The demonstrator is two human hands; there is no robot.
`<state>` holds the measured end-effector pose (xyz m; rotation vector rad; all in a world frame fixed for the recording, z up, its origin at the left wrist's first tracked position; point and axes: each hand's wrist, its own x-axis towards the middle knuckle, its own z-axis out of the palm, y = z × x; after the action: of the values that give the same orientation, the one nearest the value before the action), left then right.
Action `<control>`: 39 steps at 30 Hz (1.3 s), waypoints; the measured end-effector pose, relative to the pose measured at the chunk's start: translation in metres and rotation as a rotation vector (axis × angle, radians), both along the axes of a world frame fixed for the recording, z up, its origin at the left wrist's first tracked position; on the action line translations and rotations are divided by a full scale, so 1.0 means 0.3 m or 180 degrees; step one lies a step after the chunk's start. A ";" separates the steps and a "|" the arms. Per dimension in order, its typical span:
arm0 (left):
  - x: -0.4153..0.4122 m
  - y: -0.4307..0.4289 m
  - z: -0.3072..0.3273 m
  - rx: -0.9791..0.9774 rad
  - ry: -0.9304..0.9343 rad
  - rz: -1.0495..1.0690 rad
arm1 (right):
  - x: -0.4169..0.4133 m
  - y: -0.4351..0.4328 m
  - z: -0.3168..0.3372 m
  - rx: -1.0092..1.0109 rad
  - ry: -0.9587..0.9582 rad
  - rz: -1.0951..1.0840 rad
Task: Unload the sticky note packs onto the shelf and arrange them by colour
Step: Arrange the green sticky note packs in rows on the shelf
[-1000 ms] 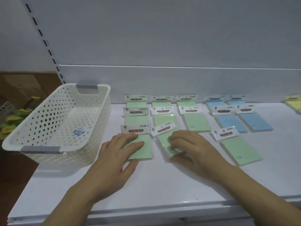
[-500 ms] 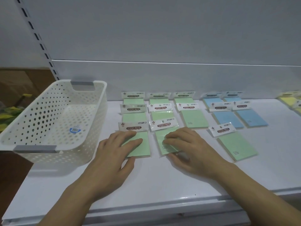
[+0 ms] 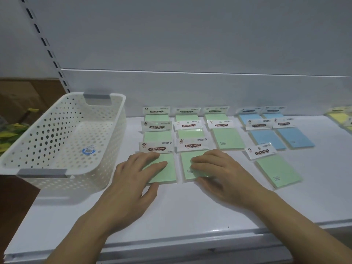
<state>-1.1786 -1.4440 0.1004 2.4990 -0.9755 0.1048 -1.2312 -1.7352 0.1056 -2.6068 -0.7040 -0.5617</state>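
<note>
Left hand (image 3: 137, 176) and right hand (image 3: 221, 172) press with flat fingers on two front green packs (image 3: 167, 174). Basket (image 3: 114, 149) appears unloaded; green, blue packs (image 3: 266, 137) and yellow packs (image 3: 339, 117) lie grouped on the shelf (image 3: 190, 210). One stray green pack (image 3: 278, 170), askew beside blue, likely remains to be aligned.

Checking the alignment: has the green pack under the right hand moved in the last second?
Yes. The green pack has turned from tilted to square with the front-left pack beside it.
</note>
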 end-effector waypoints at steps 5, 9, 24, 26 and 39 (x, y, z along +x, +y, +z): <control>-0.002 -0.001 0.002 -0.0011 -0.0039 0.0003 | -0.001 0.003 0.005 -0.0060 0.0010 -0.0119; 0.001 0.004 0.002 -0.0042 -0.0028 -0.0024 | -0.002 0.006 0.016 -0.0100 0.0048 -0.0143; -0.023 -0.078 0.079 0.0007 -0.0155 -0.0041 | -0.111 -0.211 0.131 0.0337 0.0310 -0.1573; -0.027 -0.137 0.098 -0.0023 -0.0152 -0.0042 | -0.152 -0.272 0.138 0.0326 0.0475 -0.1960; -0.113 -0.364 0.049 -0.0328 -0.0201 0.0346 | -0.231 -0.358 0.077 0.1057 0.0742 -0.2186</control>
<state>-1.2126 -1.5534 0.1152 2.4659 -0.8368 0.2629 -1.3004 -1.8426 0.1286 -2.4863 0.3561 -0.4893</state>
